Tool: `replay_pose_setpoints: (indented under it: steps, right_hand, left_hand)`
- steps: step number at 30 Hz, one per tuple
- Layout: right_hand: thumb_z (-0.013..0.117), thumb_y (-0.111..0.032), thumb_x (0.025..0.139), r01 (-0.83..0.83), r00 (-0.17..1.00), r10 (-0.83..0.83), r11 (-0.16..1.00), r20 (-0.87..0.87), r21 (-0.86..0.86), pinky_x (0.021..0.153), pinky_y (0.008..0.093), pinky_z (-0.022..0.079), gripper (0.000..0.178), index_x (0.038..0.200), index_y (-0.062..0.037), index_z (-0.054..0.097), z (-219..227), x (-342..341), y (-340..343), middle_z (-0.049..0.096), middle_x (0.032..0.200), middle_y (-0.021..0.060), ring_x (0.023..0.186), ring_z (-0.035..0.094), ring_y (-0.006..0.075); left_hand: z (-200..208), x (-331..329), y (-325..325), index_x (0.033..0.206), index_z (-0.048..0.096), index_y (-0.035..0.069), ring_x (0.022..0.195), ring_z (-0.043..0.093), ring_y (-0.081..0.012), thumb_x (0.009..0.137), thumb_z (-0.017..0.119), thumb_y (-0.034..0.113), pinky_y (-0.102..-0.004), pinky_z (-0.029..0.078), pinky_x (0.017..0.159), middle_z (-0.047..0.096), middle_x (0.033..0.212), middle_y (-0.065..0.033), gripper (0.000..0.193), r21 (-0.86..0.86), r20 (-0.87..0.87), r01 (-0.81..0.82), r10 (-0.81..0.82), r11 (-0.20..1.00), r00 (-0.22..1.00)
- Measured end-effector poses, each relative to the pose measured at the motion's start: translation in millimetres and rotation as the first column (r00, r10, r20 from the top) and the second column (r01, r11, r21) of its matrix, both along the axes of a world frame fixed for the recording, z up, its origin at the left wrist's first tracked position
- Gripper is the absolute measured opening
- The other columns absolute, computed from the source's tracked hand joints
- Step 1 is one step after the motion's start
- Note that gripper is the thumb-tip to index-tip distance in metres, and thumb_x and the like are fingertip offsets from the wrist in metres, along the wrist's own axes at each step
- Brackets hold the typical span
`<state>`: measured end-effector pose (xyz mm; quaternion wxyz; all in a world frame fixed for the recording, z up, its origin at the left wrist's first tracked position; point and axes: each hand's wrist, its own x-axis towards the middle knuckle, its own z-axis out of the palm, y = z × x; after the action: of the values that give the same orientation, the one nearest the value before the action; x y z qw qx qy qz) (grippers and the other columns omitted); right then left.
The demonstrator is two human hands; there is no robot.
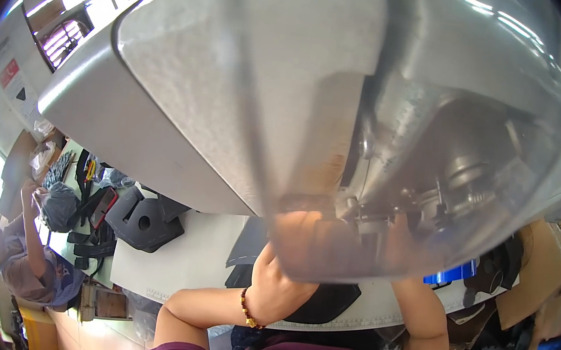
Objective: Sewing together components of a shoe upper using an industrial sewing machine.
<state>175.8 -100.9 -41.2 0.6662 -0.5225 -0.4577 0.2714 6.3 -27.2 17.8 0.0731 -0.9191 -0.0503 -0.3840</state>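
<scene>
Up close, machine part (386, 218) between both hands' fingers (309, 227).

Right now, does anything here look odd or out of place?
Yes: a clear plastic guard hangs close before the camera, blurring the machine and both hands beneath it. The left hand and right hand reach under it, so their fingers cannot be made out.

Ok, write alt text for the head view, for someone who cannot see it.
Both hands reach up behind a clear curved shield on a large grey industrial machine, the left hand, with a beaded bracelet on its wrist, and the right hand near the metal mechanism. Below lies a white worktable with black moulded parts; another person works at far left.
</scene>
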Motion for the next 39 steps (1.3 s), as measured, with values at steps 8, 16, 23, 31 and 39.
replay_pose_setpoints:
  steps: [8,16,23,31,39]
  right_hand:
    - [0.062,-0.016,0.079,-0.021,0.974,0.023,1.0,-0.225,0.011,0.053,0.0214,0.044,0.025,0.091,0.0039,0.052,-0.8,-14.7,-6.9,0.057,0.082,0.0059,0.066,0.053,0.0077]
    - [0.063,-0.014,0.077,-0.049,0.898,0.057,0.998,-0.436,0.03,0.047,0.0213,0.042,0.017,0.081,0.001,0.055,7.6,-26.6,-6.1,0.058,0.071,0.0007,0.058,0.052,0.0062]
    - [0.046,-0.032,0.089,-0.053,0.998,0.035,0.864,-0.046,-0.502,0.091,0.0326,0.037,0.041,0.12,-0.0056,0.04,-3.9,-27.4,-13.8,0.046,0.113,0.0069,0.104,0.045,0.0176]
    - [0.059,-0.009,0.078,0.502,0.247,-0.477,0.808,0.843,0.31,0.058,0.0355,0.043,0.006,0.074,-0.0066,0.055,3.6,-60.0,2.6,0.05,0.07,0.0071,0.064,0.05,0.0259]
    - [0.071,-0.01,0.068,0.554,0.417,-0.587,0.77,0.694,0.318,0.068,0.0339,0.046,0.025,0.088,-0.0021,0.058,7.2,-56.1,-21.5,0.057,0.088,0.0077,0.077,0.057,0.0227]
  left_hand:
    - [-4.6,-8.7,7.6,0.094,0.061,-0.002,0.096,0.056,-0.0263,0.059,0.058,0.005,-0.0318,0.049,0.075,0.058,0.101,-0.0161,0.035,-0.006,-0.06,0.018,-0.018,1.0,0.998]
    - [2.8,-10.9,18.5,0.09,0.06,-0.002,0.089,0.06,-0.0223,0.065,0.059,0.002,-0.027,0.051,0.069,0.059,0.092,-0.0122,0.025,-0.013,-0.048,0.048,-0.049,0.999,0.998]
    - [7.2,-11.9,27.9,0.09,0.06,0.0,0.085,0.062,-0.0213,0.064,0.06,0.002,-0.0264,0.051,0.063,0.056,0.087,-0.0074,0.026,-0.065,-0.062,0.101,-0.105,0.993,0.993]
    - [3.2,-14.7,55.0,0.093,0.062,0.004,0.067,0.06,-0.0156,0.059,0.06,0.003,-0.0258,0.048,0.052,0.057,0.086,-0.0024,0.034,-0.128,-0.112,0.218,-0.233,0.967,0.966]
    - [7.7,-18.9,53.9,0.095,0.063,0.004,0.071,0.057,-0.013,0.06,0.06,0.005,-0.0275,0.045,0.058,0.058,0.093,-0.0014,0.035,-0.073,-0.168,0.18,-0.19,0.981,0.967]
